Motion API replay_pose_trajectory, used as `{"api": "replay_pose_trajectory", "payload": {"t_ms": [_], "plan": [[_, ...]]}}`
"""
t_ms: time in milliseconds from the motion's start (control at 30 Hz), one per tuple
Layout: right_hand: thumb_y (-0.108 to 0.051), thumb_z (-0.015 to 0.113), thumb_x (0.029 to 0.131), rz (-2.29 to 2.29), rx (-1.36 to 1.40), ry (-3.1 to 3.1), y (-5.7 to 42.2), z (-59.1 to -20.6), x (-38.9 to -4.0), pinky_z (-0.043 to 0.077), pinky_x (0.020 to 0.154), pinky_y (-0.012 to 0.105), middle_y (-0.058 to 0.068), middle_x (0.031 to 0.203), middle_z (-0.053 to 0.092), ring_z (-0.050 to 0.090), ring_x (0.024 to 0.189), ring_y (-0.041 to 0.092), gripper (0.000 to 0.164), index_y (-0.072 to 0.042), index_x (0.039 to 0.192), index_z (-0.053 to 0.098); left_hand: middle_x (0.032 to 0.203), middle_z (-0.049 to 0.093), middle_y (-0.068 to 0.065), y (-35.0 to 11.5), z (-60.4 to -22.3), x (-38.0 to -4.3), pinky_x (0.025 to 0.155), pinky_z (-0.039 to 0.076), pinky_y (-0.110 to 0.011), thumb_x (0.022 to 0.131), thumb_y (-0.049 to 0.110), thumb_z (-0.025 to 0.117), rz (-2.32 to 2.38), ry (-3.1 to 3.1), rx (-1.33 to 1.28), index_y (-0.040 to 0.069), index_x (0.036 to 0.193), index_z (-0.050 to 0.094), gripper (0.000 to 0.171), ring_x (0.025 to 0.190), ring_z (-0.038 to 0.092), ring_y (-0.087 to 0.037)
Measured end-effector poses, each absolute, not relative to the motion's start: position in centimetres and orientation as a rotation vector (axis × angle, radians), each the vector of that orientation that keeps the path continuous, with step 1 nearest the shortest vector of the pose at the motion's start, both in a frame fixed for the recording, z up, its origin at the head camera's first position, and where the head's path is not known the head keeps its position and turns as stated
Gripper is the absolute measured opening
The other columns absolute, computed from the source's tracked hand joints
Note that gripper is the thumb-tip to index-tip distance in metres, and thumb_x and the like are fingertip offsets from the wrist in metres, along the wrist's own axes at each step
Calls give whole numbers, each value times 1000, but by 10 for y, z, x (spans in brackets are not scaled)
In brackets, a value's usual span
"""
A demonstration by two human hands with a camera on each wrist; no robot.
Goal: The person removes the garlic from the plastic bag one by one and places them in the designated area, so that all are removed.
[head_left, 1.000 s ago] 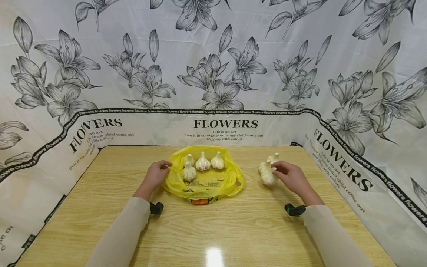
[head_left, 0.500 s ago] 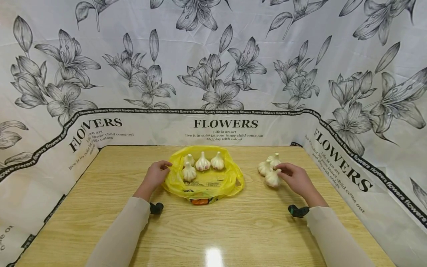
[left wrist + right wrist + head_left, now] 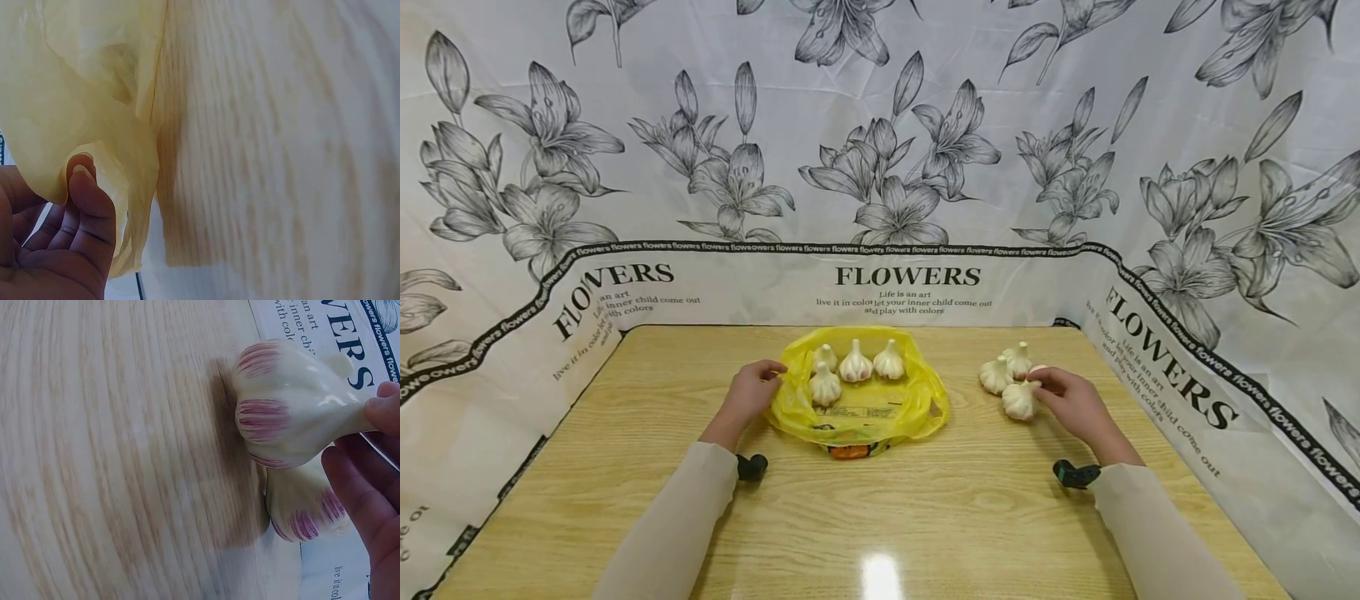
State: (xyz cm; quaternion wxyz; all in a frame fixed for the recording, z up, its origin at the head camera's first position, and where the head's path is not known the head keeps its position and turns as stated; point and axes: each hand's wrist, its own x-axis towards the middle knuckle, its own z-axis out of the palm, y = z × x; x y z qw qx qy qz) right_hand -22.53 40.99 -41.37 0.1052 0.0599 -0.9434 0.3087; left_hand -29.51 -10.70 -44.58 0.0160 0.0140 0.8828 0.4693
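Observation:
My left hand (image 3: pixel 754 390) pinches the left rim of a yellow plastic bag (image 3: pixel 857 429), which lies spread open on the table. In the left wrist view, the thumb (image 3: pixel 90 200) and fingertips meet on the thin film. Several white garlic bulbs (image 3: pixel 856 365) stand inside the bag, stems up. Over on the right, my right hand (image 3: pixel 1070 406) pinches a garlic bulb (image 3: pixel 281 406) by its stem, thumb on the near side. More garlic bulbs (image 3: pixel 996 376) stand close behind it. One of them (image 3: pixel 1037 367) is mostly hidden by the right hand.
The wood-grain table (image 3: pixel 850 517) reaches back to a white fabric backdrop (image 3: pixel 910 292) printed with flowers and lettering. The cloth also closes in the left and right sides. A black wrist camera (image 3: pixel 752 467) sits on each wrist.
My right hand has shifted slightly to the right with its garlic bulb, so the bulbs behind show more separately. The left hand and the bag have stayed in place.

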Motion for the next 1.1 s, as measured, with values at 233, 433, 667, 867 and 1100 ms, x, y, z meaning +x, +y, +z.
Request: {"api": "replay_pose_trajectory", "payload": {"t_ms": [233, 433, 667, 867, 1100], "plan": [[-11, 57, 97, 897, 149, -2793, 412, -412, -225, 51, 87, 51, 22, 126, 62, 61, 108, 40, 27, -4, 122, 63, 117, 60, -18, -107, -446, -294, 77, 52, -31, 97, 9, 50, 1462, 2750, 54, 6, 123, 63, 28, 101, 57, -28], [-11, 55, 97, 894, 130, -2809, 413, -410, -223, 52, 83, 50, 24, 128, 59, 60, 110, 42, 29, -4, 124, 61, 117, 60, -18, -107, -447, -296, 78, 52, -31, 97, 10, 51, 1459, 2753, 52, 7, 123, 63, 28, 102, 57, -28], [-15, 57, 97, 919, 129, -2790, 413, -408, -224, 50, 88, 50, 23, 127, 60, 60, 111, 40, 30, -3, 124, 62, 118, 60, -18, -108, -447, -297, 78, 52, -31, 98, 10, 50, 1462, 2747, 61, 6, 123, 63, 28, 101, 57, -28], [-16, 58, 97, 940, 172, -2757, 407, -402, -226, 47, 94, 55, 22, 122, 63, 56, 118, 44, 30, -5, 125, 61, 118, 59, -20, -107, -446, -295, 70, 50, -27, 98, 8, 51, 1468, 2745, 75, 5, 122, 62, 28, 94, 57, -27], [-28, 60, 96, 927, 211, -2748, 392, -389, -232, 45, 95, 56, 19, 122, 64, 56, 117, 41, 34, -8, 123, 63, 120, 59, -19, -106, -442, -296, 77, 52, -32, 98, 10, 51, 1453, 2776, 84, 6, 122, 63, 28, 102, 57, -30]]}}
